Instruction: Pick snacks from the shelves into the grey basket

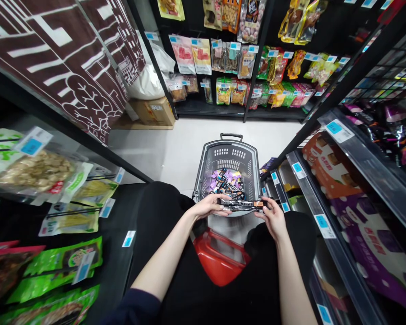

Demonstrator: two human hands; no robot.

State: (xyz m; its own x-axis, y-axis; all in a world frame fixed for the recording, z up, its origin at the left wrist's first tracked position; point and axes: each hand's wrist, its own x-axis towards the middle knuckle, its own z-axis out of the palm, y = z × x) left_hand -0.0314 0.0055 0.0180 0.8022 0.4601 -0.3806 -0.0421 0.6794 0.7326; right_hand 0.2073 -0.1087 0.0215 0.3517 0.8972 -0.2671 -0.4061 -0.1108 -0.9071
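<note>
A grey shopping basket stands on the floor in front of my knees, holding several small purple and black snack packets. Both hands grip a flat stack of dark snack sticks over the basket's near rim. My left hand has its fingers closed on the stack's left end. My right hand pinches the right end. My legs are in black trousers.
A red stool sits under me. Shelves of bagged snacks with blue price tags line the left, right and far sides. A cardboard box and white sack lie at the far left on the pale floor.
</note>
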